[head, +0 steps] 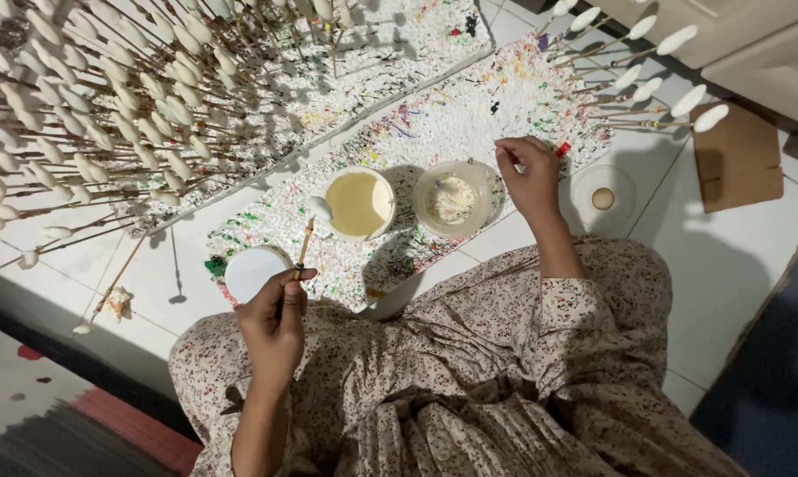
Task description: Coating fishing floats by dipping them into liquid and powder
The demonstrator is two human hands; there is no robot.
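Left hand (275,318), fingers curled shut around the thin stick of a brush (303,252); the stick rises from the fist toward the cup of cream liquid (358,204), its white tip (319,209) resting at the cup's left rim. Right hand (530,177), fingers bent narrow and pinched together above the speckled foam board (470,115); what they pinch is too small to make out. A small red piece (562,149) lies just beside this hand. Between the two hands stand the cup and a clear tub (456,198) holding a pale crumbled mass, side by side on the board. A white round lid (252,271) lies just left of the left hand, at the board's lower corner. To the right of the right hand, on the tiled floor (726,256), sits a clear lid with a tan disc (602,198); farther out lies a brown cardboard piece (738,157). Sticks tipped with white ovals (107,97) fill a second foam board at upper left, and a smaller group (655,62) stands at upper right; both groups run past the picture's edge. Open floor remains at the right. The person's floral dress (505,371) covers the lower picture and hides the legs.
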